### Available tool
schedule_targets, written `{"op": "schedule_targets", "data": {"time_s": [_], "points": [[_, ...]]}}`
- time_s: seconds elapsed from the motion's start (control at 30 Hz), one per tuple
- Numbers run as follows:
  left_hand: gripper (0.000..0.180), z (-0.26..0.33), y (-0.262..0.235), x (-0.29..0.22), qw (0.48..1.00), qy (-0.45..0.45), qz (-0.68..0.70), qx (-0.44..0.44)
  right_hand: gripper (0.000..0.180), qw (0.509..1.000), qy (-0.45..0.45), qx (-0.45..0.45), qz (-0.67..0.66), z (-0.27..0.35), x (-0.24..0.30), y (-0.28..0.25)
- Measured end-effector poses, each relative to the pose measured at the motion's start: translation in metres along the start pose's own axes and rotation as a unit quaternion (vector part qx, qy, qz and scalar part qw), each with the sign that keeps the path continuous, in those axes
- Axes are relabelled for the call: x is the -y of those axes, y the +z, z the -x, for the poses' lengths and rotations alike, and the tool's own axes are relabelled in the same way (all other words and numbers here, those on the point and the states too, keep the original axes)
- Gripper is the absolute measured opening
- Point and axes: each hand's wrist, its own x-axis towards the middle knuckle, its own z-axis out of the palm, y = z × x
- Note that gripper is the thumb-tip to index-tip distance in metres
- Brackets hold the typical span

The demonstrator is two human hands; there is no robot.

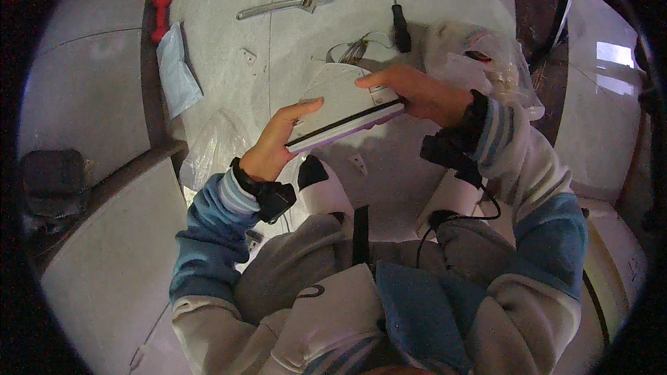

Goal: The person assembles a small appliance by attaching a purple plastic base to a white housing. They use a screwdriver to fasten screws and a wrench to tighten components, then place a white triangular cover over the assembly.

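A white flat device (340, 104) with a rounded far edge, a black strip along its near side and a purplish-white lower edge is held in front of me. My left hand (278, 139) grips its left end, thumb on top and fingers hidden underneath. On the right end, my right hand (420, 94) closes the same way, its thumb lying over the upper face. Just beyond the device, a loop of thin wires (356, 50) shows, partly hidden by it; whether they join it I cannot tell.
An adjustable wrench (285, 5) and a black-handled screwdriver (399, 24) lie on the pale floor farther off. At the right is a clear plastic bag (479, 62) with things inside. Leftward are another clear plastic bag (217, 144), a pale blue packet (178, 73) and a red dumbbell (160, 17).
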Motion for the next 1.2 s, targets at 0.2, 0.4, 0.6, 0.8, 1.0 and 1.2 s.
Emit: {"op": "schedule_targets", "data": {"time_s": [0.2,0.4,0.6,0.8,1.0,1.2], "points": [[0.036,0.005,-0.022,0.018,0.951,0.195,-0.234,0.053,0.04,0.999,0.002,0.034,-0.025,-0.016,-0.004,-0.004],[0.039,0.008,-0.032,0.026,0.882,0.294,-0.362,0.061,0.04,0.999,0.017,0.001,-0.028,-0.016,-0.002,0.003],[0.038,0.011,-0.015,0.013,0.946,0.217,-0.233,0.059,0.04,0.987,-0.087,0.029,0.134,-0.018,-0.007,-0.006],[0.045,0.006,-0.001,0.005,0.974,0.172,-0.124,-0.078,0.042,0.973,-0.069,-0.046,0.218,-0.011,-0.01,0.001],[0.045,0.007,-0.005,0.017,0.905,0.345,-0.246,-0.04,0.043,0.923,-0.199,-0.053,0.323,0.008,-0.01,0.012],[0.055,0.012,-0.011,0.0,0.882,0.314,-0.35,0.036,0.043,0.909,-0.198,-0.067,0.361,0.017,-0.014,0.019]]}}
